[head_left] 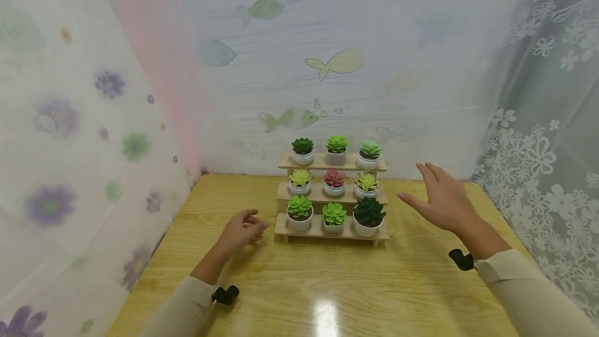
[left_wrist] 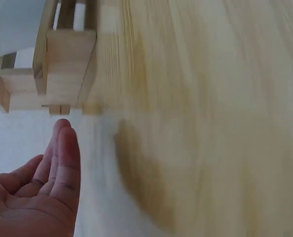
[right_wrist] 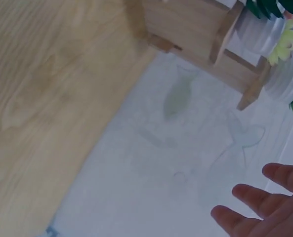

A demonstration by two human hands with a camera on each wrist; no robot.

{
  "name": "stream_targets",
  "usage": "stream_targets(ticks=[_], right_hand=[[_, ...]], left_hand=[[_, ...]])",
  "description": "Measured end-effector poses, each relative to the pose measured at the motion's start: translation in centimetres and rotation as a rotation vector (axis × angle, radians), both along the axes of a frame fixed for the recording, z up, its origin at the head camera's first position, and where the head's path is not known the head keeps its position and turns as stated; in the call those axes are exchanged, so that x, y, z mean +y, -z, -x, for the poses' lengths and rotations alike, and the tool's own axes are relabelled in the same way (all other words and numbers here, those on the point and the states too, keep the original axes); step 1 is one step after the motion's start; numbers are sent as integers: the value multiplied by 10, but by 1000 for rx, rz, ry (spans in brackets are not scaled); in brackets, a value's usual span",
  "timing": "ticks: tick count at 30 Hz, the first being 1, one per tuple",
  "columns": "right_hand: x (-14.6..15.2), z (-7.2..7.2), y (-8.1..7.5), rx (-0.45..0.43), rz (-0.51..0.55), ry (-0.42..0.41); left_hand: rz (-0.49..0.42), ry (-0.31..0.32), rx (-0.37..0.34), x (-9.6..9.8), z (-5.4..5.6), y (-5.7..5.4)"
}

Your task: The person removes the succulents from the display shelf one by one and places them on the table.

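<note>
A three-tier wooden stand (head_left: 318, 232) holds small succulents in white pots, three on each tier. The top row has a dark green one (head_left: 302, 145), a bright green one (head_left: 337, 143) and a pale green one (head_left: 370, 148). A red succulent (head_left: 334, 177) sits mid-stand between two yellow-green ones. At the lower right is a large dark green succulent (head_left: 369, 212). My left hand (head_left: 241, 232) is just left of the stand, fingers loosely bent, holding nothing. To the right of the stand, my right hand (head_left: 442, 199) is raised with fingers spread, apart from the pots.
The stand rests on a wood-grain table (head_left: 299, 285) near its back edge. Behind hangs a pale curtain (head_left: 398, 25) printed with fish. A flowered curtain (head_left: 84, 134) borders the left, and a lacy white one (head_left: 538, 160) the right. Each wrist carries a small black camera (head_left: 225, 295).
</note>
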State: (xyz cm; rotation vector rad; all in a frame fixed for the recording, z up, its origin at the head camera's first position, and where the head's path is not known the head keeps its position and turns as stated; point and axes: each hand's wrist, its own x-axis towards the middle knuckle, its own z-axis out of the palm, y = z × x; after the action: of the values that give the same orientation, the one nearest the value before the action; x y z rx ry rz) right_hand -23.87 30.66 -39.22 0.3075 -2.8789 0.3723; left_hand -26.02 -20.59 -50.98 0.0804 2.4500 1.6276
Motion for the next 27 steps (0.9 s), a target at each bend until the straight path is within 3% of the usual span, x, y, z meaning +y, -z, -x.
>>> stream_targets(ticks=[4,8,15,27], right_hand=[[-8,8,-4,-24,84,-8],[-17,15,-8,-69,159,-15],[-29,24,-16,-147,253,-19],[-49,40,-25,-162,336,-24]], left_hand=[[-211,-38,-46,13,1,11],[-319,-85,-82,23,2,21],[-346,-102,-101,26,-1,26],[-363,-94,-113,25,-5,28]])
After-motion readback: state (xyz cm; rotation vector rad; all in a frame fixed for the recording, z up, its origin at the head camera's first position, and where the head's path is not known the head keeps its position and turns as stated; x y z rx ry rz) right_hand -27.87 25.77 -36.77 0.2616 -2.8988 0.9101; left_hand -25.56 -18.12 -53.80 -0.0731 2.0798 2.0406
